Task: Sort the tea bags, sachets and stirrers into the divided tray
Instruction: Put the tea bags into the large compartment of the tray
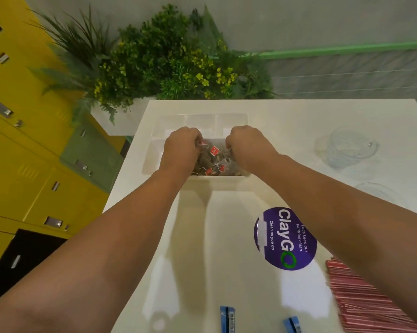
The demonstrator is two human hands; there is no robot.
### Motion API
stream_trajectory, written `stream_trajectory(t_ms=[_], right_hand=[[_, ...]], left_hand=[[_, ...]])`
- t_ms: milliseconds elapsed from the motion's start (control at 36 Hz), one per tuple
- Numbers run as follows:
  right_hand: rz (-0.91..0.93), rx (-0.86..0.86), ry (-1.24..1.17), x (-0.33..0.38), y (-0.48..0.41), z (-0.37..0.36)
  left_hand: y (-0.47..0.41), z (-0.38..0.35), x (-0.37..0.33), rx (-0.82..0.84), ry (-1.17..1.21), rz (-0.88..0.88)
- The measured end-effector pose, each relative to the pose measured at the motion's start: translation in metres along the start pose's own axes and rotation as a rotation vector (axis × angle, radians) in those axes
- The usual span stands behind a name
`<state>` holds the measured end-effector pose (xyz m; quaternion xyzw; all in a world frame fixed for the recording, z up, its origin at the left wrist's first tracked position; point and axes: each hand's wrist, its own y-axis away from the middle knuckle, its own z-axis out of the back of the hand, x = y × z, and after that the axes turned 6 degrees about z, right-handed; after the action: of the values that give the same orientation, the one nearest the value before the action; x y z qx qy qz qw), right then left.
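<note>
My left hand [182, 150] and right hand [248, 149] clutch tea bags [212, 162] in the tray [195, 118]. Next, I think: release, then fetch sachets [227, 319].

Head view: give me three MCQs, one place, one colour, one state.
1. The tea bags lie: A) in the tray, near compartment B) on the purple sticker C) in a glass.
2. Their tags are: A) blue B) red C) green.
3. The hands are: A) flat, fingers straight B) curled on tea bags C) open, palms up.
Key: 1A, the heap sits inside the nearest section; 2B, red squares show on the strings; 3B, left hand and right hand both curl fingers round bags and strings.
</note>
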<state>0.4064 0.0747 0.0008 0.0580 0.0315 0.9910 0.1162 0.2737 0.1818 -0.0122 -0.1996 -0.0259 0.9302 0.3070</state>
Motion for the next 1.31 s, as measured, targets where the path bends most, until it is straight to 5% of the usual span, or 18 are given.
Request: stream_trajectory(t_ms=[306, 639, 1306], right_hand=[[-0.01, 0.055, -0.016, 0.004, 0.001, 0.0], [-0.039, -0.043, -0.247, 0.013, 0.052, 0.032], [0.027, -0.124, -0.249, 0.153, 0.235, -0.006]], left_hand=[[0.0, 0.007, -0.014, 0.242, -0.135, 0.064], [0.044, 0.045, 0.005, 0.12, 0.084, 0.026], [0.308, 0.114, 0.076, 0.466, 0.028, -0.252]])
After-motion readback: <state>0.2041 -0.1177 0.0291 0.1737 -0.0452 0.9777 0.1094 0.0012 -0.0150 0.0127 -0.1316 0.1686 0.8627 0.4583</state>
